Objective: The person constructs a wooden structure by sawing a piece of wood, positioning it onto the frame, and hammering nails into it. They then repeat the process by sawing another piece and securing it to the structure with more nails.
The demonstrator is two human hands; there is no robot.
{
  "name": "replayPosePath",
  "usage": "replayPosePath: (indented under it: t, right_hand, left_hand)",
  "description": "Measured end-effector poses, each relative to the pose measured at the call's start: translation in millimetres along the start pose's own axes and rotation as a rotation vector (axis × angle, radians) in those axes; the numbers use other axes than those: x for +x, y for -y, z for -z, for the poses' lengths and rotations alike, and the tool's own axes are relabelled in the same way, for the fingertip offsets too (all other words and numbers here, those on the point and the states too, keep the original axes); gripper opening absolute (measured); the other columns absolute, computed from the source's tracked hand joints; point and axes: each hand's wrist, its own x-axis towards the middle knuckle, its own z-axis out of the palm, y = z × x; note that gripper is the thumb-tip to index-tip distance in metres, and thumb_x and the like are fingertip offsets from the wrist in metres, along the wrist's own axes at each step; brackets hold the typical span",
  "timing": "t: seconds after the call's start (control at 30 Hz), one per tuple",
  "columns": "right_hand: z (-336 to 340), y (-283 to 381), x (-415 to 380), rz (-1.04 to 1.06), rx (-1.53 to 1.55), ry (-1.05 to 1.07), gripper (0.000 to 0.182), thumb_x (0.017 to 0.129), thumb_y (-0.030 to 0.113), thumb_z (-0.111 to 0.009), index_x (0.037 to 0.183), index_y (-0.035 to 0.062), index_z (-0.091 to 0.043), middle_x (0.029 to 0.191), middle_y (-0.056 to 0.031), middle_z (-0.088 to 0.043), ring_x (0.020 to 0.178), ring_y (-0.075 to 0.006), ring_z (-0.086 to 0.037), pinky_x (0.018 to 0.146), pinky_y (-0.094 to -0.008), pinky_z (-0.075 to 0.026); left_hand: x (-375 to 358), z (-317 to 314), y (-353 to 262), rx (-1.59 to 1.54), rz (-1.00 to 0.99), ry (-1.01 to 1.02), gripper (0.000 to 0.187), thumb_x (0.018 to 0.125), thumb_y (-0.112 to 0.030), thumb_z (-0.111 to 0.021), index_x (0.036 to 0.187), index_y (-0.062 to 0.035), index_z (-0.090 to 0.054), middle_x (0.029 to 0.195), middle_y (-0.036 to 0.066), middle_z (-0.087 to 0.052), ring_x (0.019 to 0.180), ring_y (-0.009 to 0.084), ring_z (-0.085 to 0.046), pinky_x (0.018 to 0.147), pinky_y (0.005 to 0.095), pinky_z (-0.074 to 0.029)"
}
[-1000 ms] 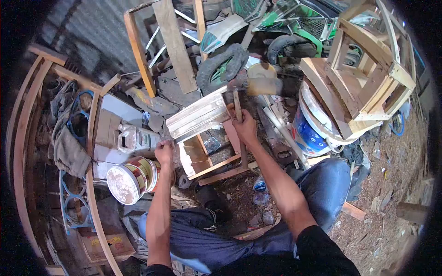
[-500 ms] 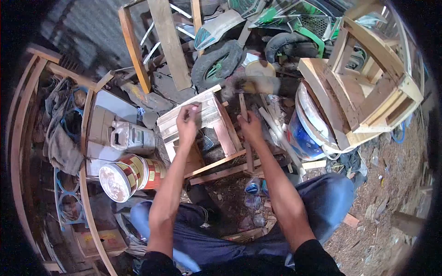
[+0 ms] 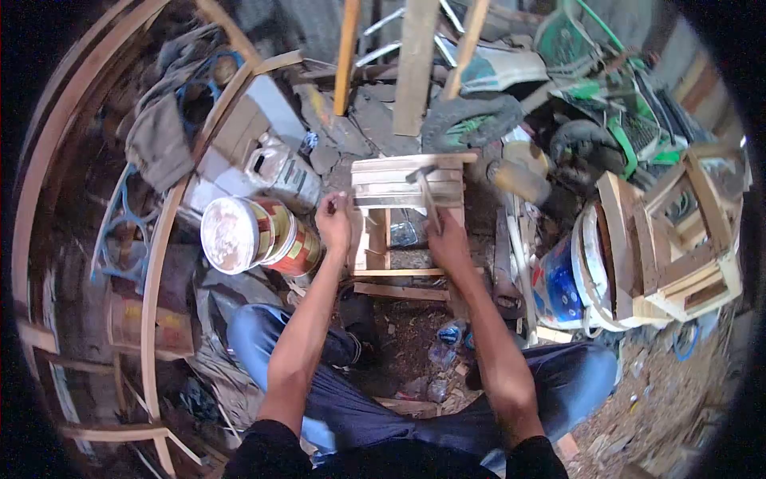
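Note:
A small box-like wooden frame [image 3: 407, 191] of pale slats stands in front of me, its near side partly uncovered by slats. My right hand [image 3: 449, 241] is wrapped around the handle of a hammer [image 3: 425, 191], whose dark head lies over the top slats. At the frame's left edge is my left hand [image 3: 333, 222], its fingers drawn together in a pinch. Whatever sits between those fingertips, if anything, is too small to make out.
Paint buckets [image 3: 231, 234] and a white jerrycan [image 3: 283, 172] stand to the left. On the right, another wooden frame [image 3: 678, 255] rests on a blue-and-white bucket [image 3: 562, 275]. Behind are upright boards [image 3: 415, 72] and a motorcycle wheel [image 3: 471, 122]. Scraps litter the ground.
My view has turned left, and the wooden frame now faces me more squarely. The hammer has come over the top slats. My left hand has shifted from the slats to the frame's left edge.

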Motion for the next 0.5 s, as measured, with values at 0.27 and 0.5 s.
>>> replayPosePath:
  t: [0.27, 0.5]
  right_hand:
    - [-25, 13, -28, 0.134, -0.22, 0.007, 0.039, 0.09, 0.016, -0.055, 0.126, 0.0033, -0.049, 0.092, -0.031, -0.062, 0.087, -0.0493, -0.059, 0.072, -0.0536, -0.047]
    - [-18, 13, -20, 0.028, -0.305, -0.207, 0.036, 0.092, 0.029, -0.056, 0.111, -0.0015, -0.056, 0.085, -0.0295, -0.063, 0.085, -0.0465, -0.062, 0.075, -0.0478, -0.047]
  left_hand:
    - [-16, 6, 52, -0.154, -0.18, 0.025, 0.012, 0.09, -0.015, -0.059, 0.093, -0.0033, -0.059, 0.086, 0.011, -0.064, 0.083, 0.0185, -0.059, 0.077, 0.0325, -0.046]
    - [-23, -7, 59, 0.124, -0.287, -0.015, 0.013, 0.09, -0.01, -0.054, 0.099, -0.0005, -0.054, 0.114, 0.02, -0.058, 0.099, 0.0376, -0.054, 0.085, 0.0436, -0.044]
